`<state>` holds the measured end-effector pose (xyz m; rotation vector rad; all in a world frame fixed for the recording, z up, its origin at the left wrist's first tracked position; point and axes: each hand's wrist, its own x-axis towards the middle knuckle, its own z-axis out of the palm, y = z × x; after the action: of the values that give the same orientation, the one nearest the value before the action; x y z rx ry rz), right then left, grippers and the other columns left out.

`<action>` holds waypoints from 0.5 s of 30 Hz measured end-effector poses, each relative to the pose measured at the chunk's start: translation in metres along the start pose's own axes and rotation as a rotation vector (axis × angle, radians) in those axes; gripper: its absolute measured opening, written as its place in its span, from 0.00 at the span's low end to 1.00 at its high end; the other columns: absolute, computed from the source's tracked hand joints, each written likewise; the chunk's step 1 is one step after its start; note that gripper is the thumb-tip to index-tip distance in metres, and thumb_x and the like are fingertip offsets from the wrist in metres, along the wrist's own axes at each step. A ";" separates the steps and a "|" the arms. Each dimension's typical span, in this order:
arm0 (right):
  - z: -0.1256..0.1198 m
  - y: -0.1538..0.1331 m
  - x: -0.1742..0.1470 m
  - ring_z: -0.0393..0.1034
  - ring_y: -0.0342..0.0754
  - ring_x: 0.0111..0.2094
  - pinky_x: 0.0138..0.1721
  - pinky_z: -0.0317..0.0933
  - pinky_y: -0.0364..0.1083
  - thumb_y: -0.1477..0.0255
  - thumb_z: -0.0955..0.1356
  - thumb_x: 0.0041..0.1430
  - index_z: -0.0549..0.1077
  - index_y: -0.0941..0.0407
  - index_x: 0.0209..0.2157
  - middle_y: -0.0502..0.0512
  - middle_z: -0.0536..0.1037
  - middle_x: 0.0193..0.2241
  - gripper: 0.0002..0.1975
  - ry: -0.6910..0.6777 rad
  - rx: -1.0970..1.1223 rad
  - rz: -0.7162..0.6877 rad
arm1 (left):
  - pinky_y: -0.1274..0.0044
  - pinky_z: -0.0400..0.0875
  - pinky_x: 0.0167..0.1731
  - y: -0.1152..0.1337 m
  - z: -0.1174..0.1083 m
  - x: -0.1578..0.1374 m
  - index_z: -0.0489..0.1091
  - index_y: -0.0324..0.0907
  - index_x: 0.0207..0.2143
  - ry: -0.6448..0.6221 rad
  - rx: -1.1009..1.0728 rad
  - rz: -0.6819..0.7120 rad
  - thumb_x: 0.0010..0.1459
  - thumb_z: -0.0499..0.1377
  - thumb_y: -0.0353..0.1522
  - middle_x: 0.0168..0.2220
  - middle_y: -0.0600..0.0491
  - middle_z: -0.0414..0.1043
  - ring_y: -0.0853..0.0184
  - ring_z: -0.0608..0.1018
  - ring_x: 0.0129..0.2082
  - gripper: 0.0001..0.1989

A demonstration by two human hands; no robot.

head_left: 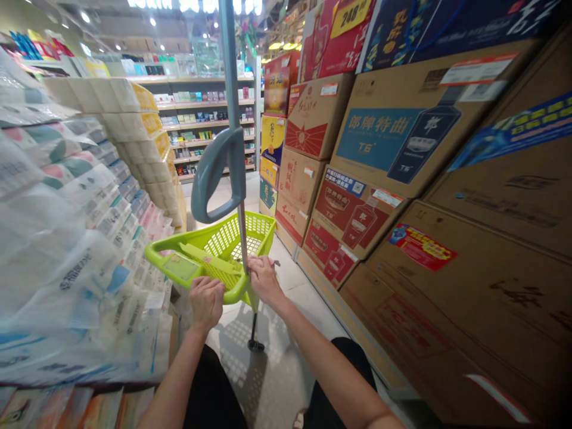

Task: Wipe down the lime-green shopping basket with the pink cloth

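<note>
A lime-green plastic shopping cart stands in front of me, its basket walls full of holes. My left hand is closed around the near edge of its handle. My right hand is closed at the near right corner of the rim, against the foot of a tall grey pole. Whether its fingers wrap the pole as well as the rim, I cannot tell. The pole rises out of the top of the view and carries a looped grey-blue grip, which neither hand touches. Below the basket, a black caster shows.
Plastic-wrapped paper packs are piled along the left. Stacked liquor cartons line the right side on a low wooden base. Ahead, the tiled aisle leads to shelves of small boxed goods.
</note>
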<state>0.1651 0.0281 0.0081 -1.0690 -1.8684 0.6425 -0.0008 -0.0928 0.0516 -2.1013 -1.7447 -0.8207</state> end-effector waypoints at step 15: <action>0.061 0.014 -0.078 0.64 0.53 0.57 0.58 0.58 0.53 0.75 0.59 0.55 0.66 0.57 0.59 0.61 0.70 0.55 0.28 0.222 0.291 0.439 | 0.69 0.57 0.39 0.000 0.005 0.002 0.65 0.43 0.23 0.016 0.013 -0.010 0.66 0.43 0.31 0.23 0.54 0.69 0.65 0.69 0.29 0.19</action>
<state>0.1381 -0.0334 -0.0658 -1.3039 -1.3093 0.9705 0.0004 -0.0879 0.0489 -2.0738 -1.7494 -0.8249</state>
